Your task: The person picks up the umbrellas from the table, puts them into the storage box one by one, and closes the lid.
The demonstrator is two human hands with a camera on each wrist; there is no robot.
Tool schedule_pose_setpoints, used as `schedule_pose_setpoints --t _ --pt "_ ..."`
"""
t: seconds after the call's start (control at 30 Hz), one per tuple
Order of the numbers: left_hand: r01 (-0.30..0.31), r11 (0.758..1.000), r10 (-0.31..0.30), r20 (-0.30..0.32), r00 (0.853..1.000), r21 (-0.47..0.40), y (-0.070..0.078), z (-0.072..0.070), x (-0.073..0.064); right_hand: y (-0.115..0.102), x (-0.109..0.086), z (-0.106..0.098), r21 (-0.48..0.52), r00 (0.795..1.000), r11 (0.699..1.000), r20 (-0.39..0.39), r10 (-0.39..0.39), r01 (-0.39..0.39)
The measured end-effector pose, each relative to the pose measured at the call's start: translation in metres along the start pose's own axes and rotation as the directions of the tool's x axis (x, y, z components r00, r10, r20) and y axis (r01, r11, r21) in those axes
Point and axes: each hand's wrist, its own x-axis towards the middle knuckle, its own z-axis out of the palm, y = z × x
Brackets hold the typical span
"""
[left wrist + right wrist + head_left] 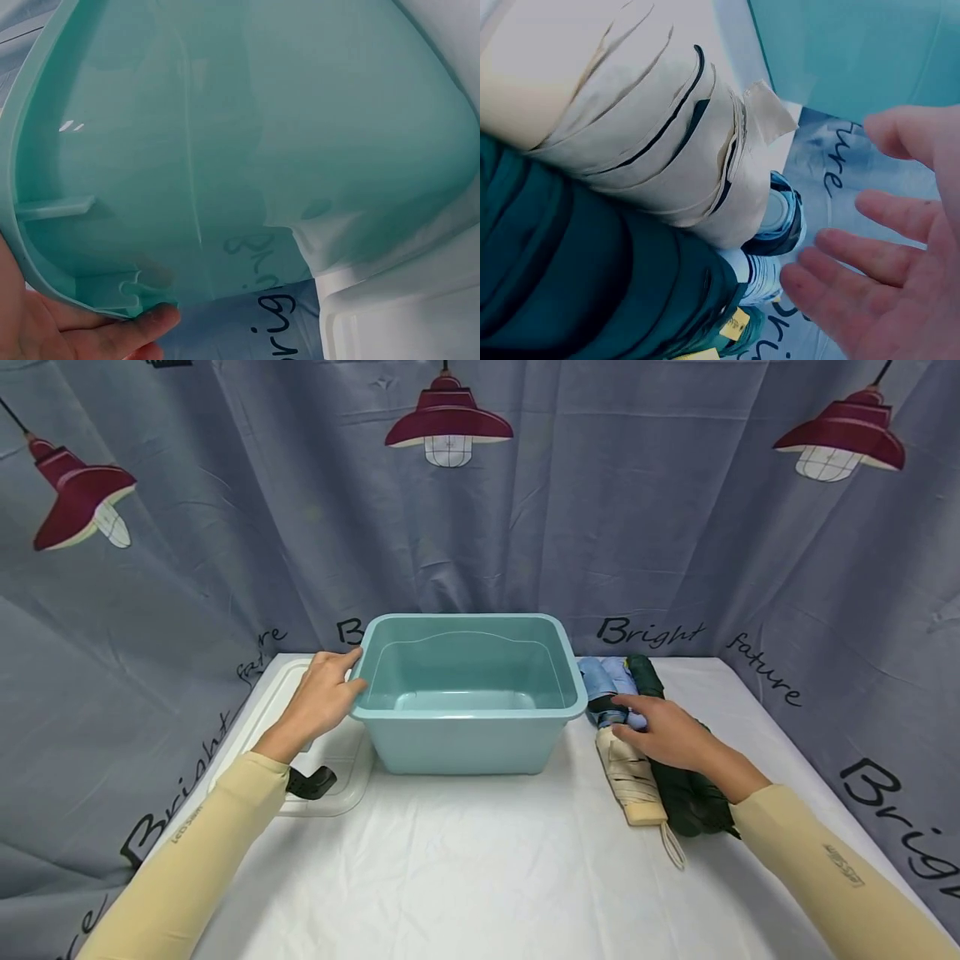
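A teal plastic bin (468, 743) stands empty at the middle of the white table. My left hand (324, 693) lies against its left rim, thumb near the corner; in the left wrist view a fingertip (146, 322) sits under the lip of the bin (262, 135). Right of the bin lie three folded umbrellas: light blue (609, 678), beige (633, 781) and dark green (686, 793). My right hand (663, 731) hovers over them with its fingers spread, tips by the blue one's end. The right wrist view shows that hand (877, 277) open beside the beige umbrella (615, 112) and the green one (570, 285).
A clear lid (333, 789) with a black latch (311, 782) lies flat on the table under my left forearm. A grey curtain printed with red lamps hangs close behind and beside the table (465, 860). The table's front half is bare white cloth.
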Motion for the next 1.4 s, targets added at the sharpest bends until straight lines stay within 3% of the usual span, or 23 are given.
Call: schedule_pose_setpoints --t 0.37,0.63,0.8,0.97,1.1,1.4 --pt "-0.016 1.000 0.017 -0.022 1.000 0.013 0.001 0.009 0.002 -0.002 -0.015 0.002 -0.032 0.998 0.998 0.029 -0.054 0.054" --pt "0.013 1.000 -0.013 0.004 1.000 0.023 0.006 0.003 0.003 -0.008 -0.015 0.004 -0.096 0.999 0.995 0.050 0.009 -0.004" --pt "0.038 0.998 -0.040 0.061 0.997 0.041 0.008 -0.003 0.010 -0.008 -0.013 0.005 -0.089 0.995 0.995 0.085 0.049 -0.042" --pt "-0.005 0.998 -0.002 0.106 0.994 0.068 0.010 -0.002 0.020 -0.010 -0.010 0.009 -0.094 0.973 0.986 0.171 0.151 -0.137" --pt "-0.051 0.995 0.041 0.118 0.992 0.086 0.009 -0.003 0.022 -0.012 -0.007 0.013 -0.109 0.962 0.979 0.195 0.193 -0.174" --pt "-0.093 0.993 0.083 0.136 0.987 0.068 0.008 -0.006 0.023 -0.013 -0.005 0.016 -0.090 0.960 0.984 0.221 0.173 -0.156"
